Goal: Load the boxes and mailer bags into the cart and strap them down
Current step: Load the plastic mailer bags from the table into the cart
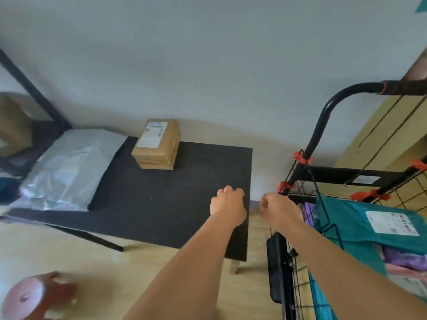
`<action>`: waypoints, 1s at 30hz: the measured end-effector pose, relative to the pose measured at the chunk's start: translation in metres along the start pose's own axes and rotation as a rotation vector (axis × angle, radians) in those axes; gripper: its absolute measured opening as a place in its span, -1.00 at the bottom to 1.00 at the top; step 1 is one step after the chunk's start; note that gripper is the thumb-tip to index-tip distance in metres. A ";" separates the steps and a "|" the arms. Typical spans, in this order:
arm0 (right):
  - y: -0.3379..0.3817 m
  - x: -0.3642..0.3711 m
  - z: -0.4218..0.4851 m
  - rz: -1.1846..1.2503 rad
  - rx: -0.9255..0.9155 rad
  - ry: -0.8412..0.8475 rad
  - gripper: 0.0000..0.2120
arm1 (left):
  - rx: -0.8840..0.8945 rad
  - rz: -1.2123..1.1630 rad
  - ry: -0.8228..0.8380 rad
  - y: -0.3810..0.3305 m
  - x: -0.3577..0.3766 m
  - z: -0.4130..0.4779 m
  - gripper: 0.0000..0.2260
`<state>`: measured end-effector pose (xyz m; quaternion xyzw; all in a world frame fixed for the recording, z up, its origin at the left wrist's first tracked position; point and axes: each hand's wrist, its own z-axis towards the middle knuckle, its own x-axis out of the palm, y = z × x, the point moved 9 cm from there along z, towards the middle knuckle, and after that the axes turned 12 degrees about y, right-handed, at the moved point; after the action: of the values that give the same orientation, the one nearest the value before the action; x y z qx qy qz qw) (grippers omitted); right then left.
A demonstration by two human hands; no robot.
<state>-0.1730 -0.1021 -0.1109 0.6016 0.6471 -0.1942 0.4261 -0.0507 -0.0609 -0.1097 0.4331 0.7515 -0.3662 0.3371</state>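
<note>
A taped brown cardboard box [157, 144] with a white label stands at the back of the black table [161, 204]. A grey mailer bag [67, 169] lies on the table's left end. The black wire cart [298, 179] stands to the right, with a teal mailer bag [369, 225] with a white label and purple bags [402, 259] inside it. My left hand [227, 202] hovers over the table's right edge, fingers curled under and holding nothing. My right hand [277, 209] is a loose fist beside the cart's near corner, apart from the teal bag.
The cart's black handle [328, 107] arches up at the right, with red clips on its frame. A reddish-brown round stool [30, 296] sits on the wooden floor at bottom left. A cardboard box [11, 121] and a black frame stand at far left against the wall.
</note>
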 end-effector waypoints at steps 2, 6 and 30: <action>0.036 0.009 0.007 0.002 0.000 0.019 -0.87 | -0.008 -0.020 -0.008 0.039 -0.013 0.000 -0.58; 0.105 0.024 0.017 0.063 -0.034 -0.024 -0.86 | -0.020 -0.098 -0.092 0.117 -0.048 0.001 -0.66; 0.295 -0.023 0.173 0.545 -0.128 -0.038 -0.49 | -0.302 -0.450 -0.305 0.322 -0.181 0.107 -0.53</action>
<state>0.1584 -0.1891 -0.1130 0.7216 0.4641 -0.0423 0.5119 0.3310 -0.1092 -0.0977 0.1408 0.8152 -0.3765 0.4170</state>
